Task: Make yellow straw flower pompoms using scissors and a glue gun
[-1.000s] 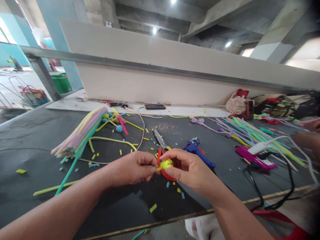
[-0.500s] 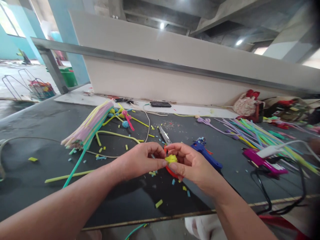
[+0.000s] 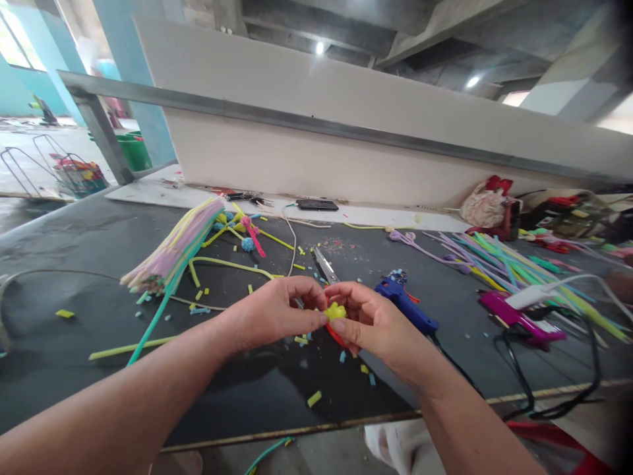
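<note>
Whereas a second ago a strip stuck out toward nine o'clock, the yellow piece (image 3: 336,311) now shows as one compact, lumpy, lobed clump, held above the table (image 3: 247,396). The left hand (image 3: 281,307), closer in than before, pinches its nine-o'clock edge; the right hand's (image 3: 373,320) thumb and fingers clamp it from three. Beyond, scissors (image 3: 325,265) point toward eleven, the glue gun (image 3: 408,305) lies at three, the bundle (image 3: 173,247) at ten.

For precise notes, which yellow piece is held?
The bunched yellow piece in the right hand, with the left hand touching it; the yellow scraps lie loose on the table.
</note>
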{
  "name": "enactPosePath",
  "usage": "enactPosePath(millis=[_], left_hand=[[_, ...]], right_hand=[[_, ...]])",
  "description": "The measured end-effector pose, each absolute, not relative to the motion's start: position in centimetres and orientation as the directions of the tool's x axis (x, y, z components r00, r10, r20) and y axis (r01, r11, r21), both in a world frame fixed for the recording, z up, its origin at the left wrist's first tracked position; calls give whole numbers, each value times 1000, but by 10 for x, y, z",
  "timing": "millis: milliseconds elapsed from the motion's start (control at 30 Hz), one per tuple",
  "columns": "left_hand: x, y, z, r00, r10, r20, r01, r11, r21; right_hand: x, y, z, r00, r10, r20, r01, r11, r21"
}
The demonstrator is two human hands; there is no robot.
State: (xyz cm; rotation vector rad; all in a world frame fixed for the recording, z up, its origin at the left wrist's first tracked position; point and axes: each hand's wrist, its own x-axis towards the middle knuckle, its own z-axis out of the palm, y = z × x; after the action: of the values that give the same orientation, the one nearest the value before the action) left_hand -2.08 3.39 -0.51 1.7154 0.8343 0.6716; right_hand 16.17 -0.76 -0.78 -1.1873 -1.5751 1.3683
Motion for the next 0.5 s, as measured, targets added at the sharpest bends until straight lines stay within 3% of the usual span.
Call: enactPosePath(millis=[300,500], left_hand=[[-19,34,-9,585,810,34,227,-204,952],[-21,36,-10,581,812,-54,40,38,998]], right_hand=[[157,-8,-5,-325,943,-67,155,-17,-988],[164,-11,-8,-355,935,-3,90,31,-995]])
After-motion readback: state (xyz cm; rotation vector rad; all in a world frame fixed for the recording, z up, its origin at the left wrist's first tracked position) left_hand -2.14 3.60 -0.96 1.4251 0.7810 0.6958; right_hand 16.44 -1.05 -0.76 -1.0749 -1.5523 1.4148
